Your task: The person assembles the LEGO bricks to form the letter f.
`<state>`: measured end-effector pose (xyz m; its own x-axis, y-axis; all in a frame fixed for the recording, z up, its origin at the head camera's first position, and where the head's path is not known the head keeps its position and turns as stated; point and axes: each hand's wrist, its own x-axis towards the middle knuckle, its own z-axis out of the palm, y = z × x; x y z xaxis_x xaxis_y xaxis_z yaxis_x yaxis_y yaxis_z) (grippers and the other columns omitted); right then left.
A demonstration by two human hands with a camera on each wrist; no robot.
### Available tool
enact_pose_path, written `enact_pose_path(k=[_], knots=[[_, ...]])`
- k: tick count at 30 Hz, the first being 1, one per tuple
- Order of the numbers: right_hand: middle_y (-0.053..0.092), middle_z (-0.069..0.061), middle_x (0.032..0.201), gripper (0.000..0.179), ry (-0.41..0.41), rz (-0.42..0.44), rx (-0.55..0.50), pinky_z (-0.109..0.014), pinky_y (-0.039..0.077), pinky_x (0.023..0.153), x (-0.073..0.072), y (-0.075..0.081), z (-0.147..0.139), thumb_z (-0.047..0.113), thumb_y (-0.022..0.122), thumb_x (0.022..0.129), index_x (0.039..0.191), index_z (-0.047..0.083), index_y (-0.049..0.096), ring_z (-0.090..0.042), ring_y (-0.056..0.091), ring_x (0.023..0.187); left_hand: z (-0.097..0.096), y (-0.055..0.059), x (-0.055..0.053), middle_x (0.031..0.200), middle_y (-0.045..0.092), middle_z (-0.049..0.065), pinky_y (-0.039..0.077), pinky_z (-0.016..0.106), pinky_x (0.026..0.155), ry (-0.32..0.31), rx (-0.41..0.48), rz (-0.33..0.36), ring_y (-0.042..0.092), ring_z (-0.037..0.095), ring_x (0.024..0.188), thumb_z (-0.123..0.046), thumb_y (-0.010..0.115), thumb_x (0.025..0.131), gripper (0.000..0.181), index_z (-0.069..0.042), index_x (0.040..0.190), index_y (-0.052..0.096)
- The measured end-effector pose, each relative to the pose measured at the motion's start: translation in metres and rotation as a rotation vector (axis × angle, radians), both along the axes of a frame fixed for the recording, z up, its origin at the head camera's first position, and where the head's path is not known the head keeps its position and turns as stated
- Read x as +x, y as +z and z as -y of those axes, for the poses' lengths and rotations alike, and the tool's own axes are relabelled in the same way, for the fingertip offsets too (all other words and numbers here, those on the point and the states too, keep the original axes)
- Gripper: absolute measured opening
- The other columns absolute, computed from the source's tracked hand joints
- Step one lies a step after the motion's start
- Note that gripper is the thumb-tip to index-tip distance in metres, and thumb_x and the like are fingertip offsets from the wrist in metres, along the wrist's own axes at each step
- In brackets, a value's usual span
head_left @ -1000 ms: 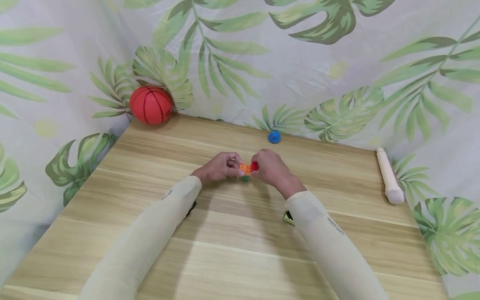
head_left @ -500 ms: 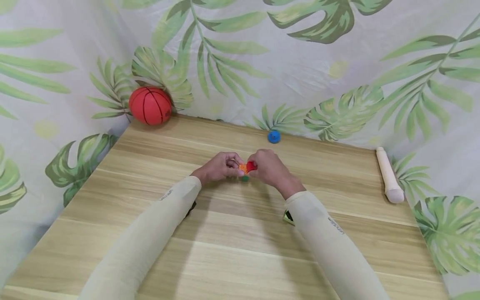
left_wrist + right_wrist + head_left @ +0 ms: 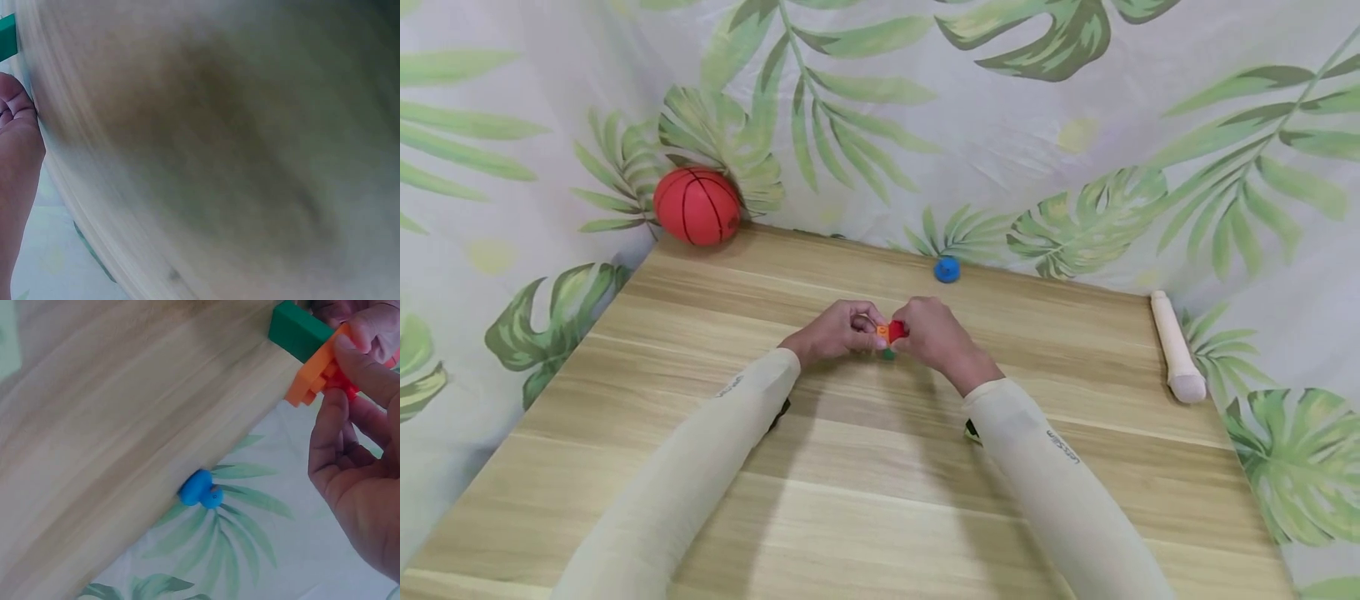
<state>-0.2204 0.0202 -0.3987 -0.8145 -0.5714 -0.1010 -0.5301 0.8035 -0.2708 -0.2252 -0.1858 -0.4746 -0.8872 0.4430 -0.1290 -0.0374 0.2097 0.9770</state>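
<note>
In the head view my left hand pinches an orange toy building brick between thumb and fingertips. A green brick is joined to the underside of the orange one. My right hand grips a red brick against the orange brick's studded face. From the right wrist, the red brick mostly hides behind my fingers, and several orange studs stick out beside it. Only a corner of the green brick and the edge of my left hand show in the left wrist view.
A blue rubber duck sits by the table's back edge. A red ball rests in the back left corner, and a pale microphone-shaped object lies along the right edge. Dark objects peek out beneath both forearms. A leaf-patterned cloth hangs behind the wooden table.
The red brick has shifted left in my right hand and now overlaps more of the orange brick's studs. My left hand has stayed nearly still.
</note>
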Motion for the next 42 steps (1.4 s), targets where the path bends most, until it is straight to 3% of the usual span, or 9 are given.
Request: enact_pose_path(k=[4,9,18,23,29,36,42], knots=[[0.066,-0.004,0.083,0.016,0.027,-0.037,0.053,-0.024,0.043,0.065,0.001,0.006,0.004,0.016,0.086,0.093,0.086,0.004,0.078,-0.017,0.052,0.078,0.0,0.001,-0.001,0.083,0.072,-0.005,0.046,0.024,0.065,0.007,-0.002,-0.005,0.057,0.01,0.074,-0.004,0.08,0.096,0.02,-0.002,0.112,0.067],[0.049,0.001,0.068,0.03,0.012,-0.047,0.07,-0.024,0.035,0.056,0.001,0.013,0.011,0.012,0.083,0.093,0.07,0.006,0.063,-0.015,0.044,0.065,-0.002,0.001,-0.001,0.083,0.073,-0.006,0.046,0.024,0.065,-0.002,0.0,-0.004,0.057,0.01,0.074,-0.004,0.08,0.096,0.02,-0.003,0.111,0.068],[0.04,0.004,0.061,0.033,-0.024,-0.066,0.134,-0.027,0.04,0.056,-0.001,0.02,0.021,0.016,0.081,0.094,0.071,0.009,0.058,-0.013,0.042,0.06,-0.003,0.006,-0.004,0.083,0.073,-0.008,0.046,0.022,0.067,0.0,-0.01,-0.018,0.058,0.009,0.076,-0.001,0.08,0.095,0.02,0.0,0.111,0.068],[0.05,0.003,0.065,0.026,0.005,-0.062,0.153,-0.027,0.046,0.058,-0.003,0.021,0.022,0.016,0.086,0.091,0.077,0.008,0.066,-0.013,0.047,0.063,-0.002,0.008,-0.005,0.084,0.074,-0.009,0.047,0.02,0.069,0.001,-0.015,-0.024,0.061,0.009,0.079,0.0,0.08,0.094,0.021,0.0,0.111,0.068],[0.058,0.002,0.069,0.03,0.042,-0.051,0.087,-0.024,0.041,0.059,-0.006,0.014,0.018,0.023,0.092,0.088,0.074,0.007,0.07,-0.012,0.048,0.065,0.002,0.008,-0.005,0.085,0.075,-0.009,0.048,0.023,0.068,0.008,-0.021,-0.025,0.062,0.009,0.079,-0.001,0.08,0.095,0.018,-0.001,0.11,0.069],[0.05,0.004,0.066,0.029,0.062,0.006,-0.022,-0.024,0.038,0.062,-0.004,-0.001,0.004,0.024,0.087,0.093,0.076,0.006,0.073,-0.013,0.044,0.07,0.003,-0.001,-0.003,0.084,0.076,-0.007,0.047,0.024,0.066,-0.002,-0.001,-0.001,0.061,0.013,0.077,-0.002,0.078,0.097,0.019,0.0,0.113,0.067],[0.039,0.003,0.067,0.028,0.1,0.058,-0.098,-0.028,0.036,0.067,-0.002,-0.003,-0.006,0.019,0.078,0.101,0.078,0.006,0.067,-0.014,0.039,0.072,0.001,0.001,0.001,0.089,0.076,-0.005,0.05,0.025,0.069,0.001,-0.016,-0.007,0.063,0.012,0.08,-0.005,0.079,0.097,0.02,-0.002,0.114,0.068]])
